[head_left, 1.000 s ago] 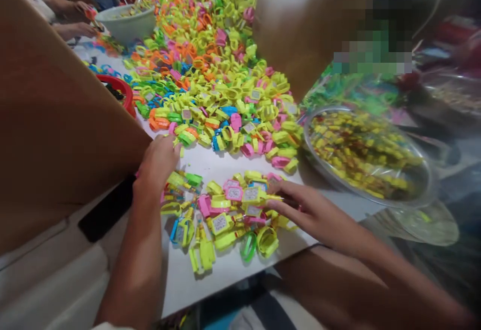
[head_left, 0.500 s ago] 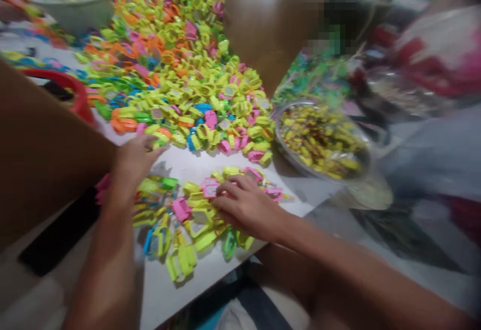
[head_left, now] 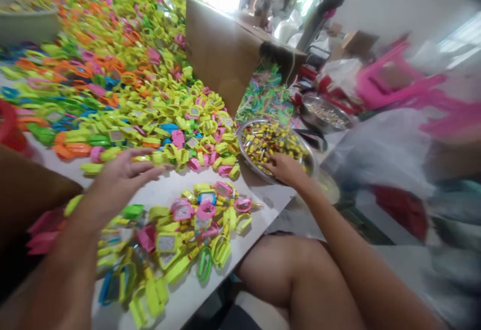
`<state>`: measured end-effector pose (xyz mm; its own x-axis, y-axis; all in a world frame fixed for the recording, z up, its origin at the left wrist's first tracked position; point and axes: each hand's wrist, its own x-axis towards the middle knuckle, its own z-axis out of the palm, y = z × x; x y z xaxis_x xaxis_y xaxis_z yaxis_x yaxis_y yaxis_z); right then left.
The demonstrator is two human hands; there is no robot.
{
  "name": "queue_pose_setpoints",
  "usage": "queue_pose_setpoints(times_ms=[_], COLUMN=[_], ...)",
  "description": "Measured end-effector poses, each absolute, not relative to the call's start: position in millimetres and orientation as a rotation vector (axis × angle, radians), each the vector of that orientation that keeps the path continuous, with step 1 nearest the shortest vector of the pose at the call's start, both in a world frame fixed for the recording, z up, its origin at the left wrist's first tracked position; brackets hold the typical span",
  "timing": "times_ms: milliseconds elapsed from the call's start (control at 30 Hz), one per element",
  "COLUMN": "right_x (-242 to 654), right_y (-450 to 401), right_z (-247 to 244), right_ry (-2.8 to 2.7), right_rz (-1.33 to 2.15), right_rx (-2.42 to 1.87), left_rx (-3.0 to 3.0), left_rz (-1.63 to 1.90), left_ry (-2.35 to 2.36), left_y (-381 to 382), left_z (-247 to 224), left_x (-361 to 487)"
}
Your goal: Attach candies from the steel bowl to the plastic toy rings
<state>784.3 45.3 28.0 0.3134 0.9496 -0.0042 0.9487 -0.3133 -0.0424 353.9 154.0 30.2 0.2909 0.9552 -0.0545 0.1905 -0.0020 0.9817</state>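
Note:
My left hand lies at the near edge of a big pile of plastic toy watches, fingers stretched out over some yellow ones. Nothing shows in its grasp. My right hand reaches over the near rim of a metal bowl. Its fingers are bent down among small yellow pieces; what they pinch, if anything, is hidden. Between my arms, on the white tabletop, a smaller group of toy watches in yellow, pink, blue and green has thin yellow-and-red pieces attached or lying among them.
A cardboard box stands behind the bowl, near a heap of green and blue strips. Another metal bowl and a pink stool are farther right. Brown cardboard and a red rim border the left side.
My right hand has left the small group of watches and moved right to the bowl. My left hand stays by the pile, fingers stretched. The view has tilted up and turned right.

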Motion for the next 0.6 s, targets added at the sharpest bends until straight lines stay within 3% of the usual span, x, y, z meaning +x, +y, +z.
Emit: queue_pose_setpoints(times_ms=[333, 600], right_x=[792, 780], right_y=[55, 38], right_z=[9, 38], right_ry=[-1.723, -1.526], right_rz=[0.357, 0.205], right_rx=[-2.603, -2.447], left_rx=[1.197, 1.357], left_rz=[0.842, 0.834], left_ry=[0.671, 0.780], left_y=[114, 92], left_z=[46, 62], left_x=[389, 400])
